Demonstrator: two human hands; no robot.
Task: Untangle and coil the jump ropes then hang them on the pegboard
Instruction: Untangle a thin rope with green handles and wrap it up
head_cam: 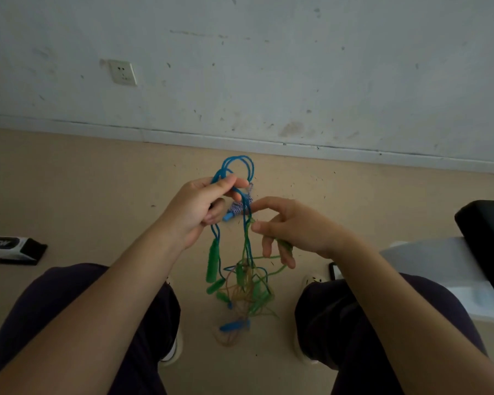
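Head view: left hand (pixel 203 208) grips blue rope (pixel 237 163) loops, lifting the tangle (pixel 244 292) off the floor so knots hang visible; right hand (pixel 285 226), fingers loosely curled, pinches a green strand (pixel 283 243), probably to tease it free; pegboard unseen

Bare room, scuffed wall (pixel 268 67), socket (pixel 123 73)

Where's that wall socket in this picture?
In the head view, the wall socket sits on the white wall at upper left, above the baseboard and well up and left of the blue rope loops.
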